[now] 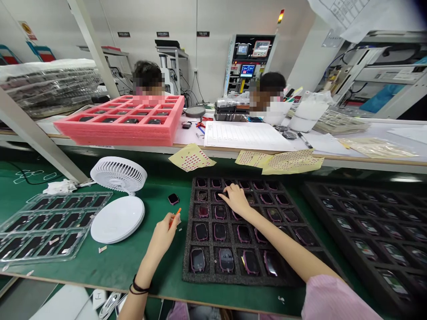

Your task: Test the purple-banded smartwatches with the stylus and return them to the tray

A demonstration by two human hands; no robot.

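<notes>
Green mat under me — my left hand pinches a small orange tool, with a loose watch case just ahead, long axis roughly crosswise. Nearer my right hand, fingers loosely spread, a seated watch case sits under my fingertips in the black foam tray.

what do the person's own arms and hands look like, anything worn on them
No gloves on either hand. The left hand has thin black bands around the wrist. The right hand leads to a bare forearm ending in a loose pale pink sleeve.
</notes>
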